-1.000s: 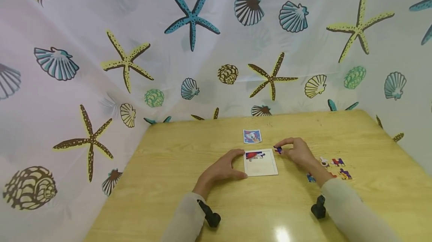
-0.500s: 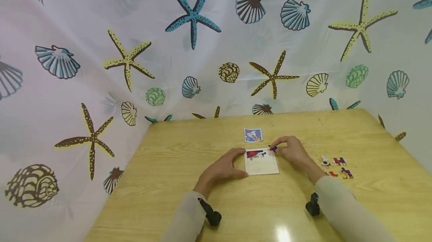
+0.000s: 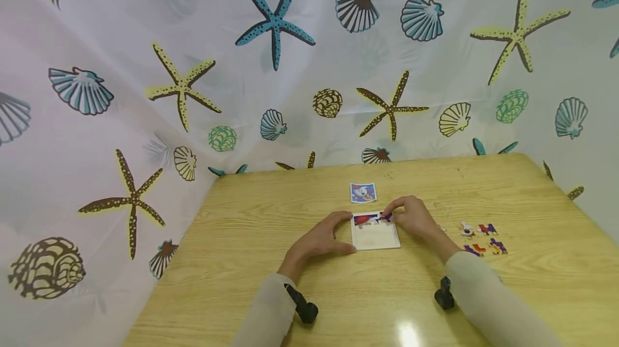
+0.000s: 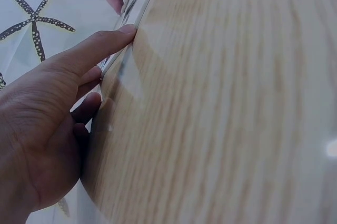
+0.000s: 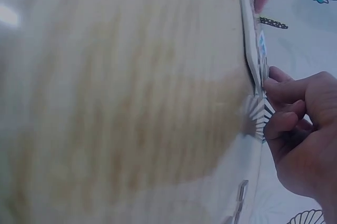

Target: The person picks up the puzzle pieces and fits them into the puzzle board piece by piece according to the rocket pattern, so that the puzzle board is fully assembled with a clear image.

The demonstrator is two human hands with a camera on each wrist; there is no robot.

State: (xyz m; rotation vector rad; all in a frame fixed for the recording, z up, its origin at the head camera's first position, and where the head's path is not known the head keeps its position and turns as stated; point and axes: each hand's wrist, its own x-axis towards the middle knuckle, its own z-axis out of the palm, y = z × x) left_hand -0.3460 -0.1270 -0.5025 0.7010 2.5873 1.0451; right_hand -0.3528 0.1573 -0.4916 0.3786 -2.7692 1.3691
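Note:
A small white puzzle board (image 3: 376, 238) lies mid-table in the head view, with red, blue and white pieces (image 3: 365, 220) along its top row. My left hand (image 3: 321, 237) holds the board's left side, thumb at the near corner and fingers at the far one. At the top right corner my right hand (image 3: 415, 219) pinches a dark blue jigsaw piece (image 3: 385, 216), which is at the row's right end; whether it lies flat is hidden by fingertips. The left wrist view shows the left thumb (image 4: 100, 47) against the board's edge. From the right wrist, the board (image 5: 249, 34) appears edge-on.
Loose jigsaw pieces (image 3: 486, 229) lie to the right, partly behind the right forearm. A square picture card (image 3: 362, 193) sits just beyond the board. The wooden table (image 3: 271, 202) meets a curtain (image 3: 300, 84) printed with shells and starfish at its far edge.
My right hand has carried the blue jigsaw piece leftward from beside the board onto its top right corner. The left hand keeps its hold on the board.

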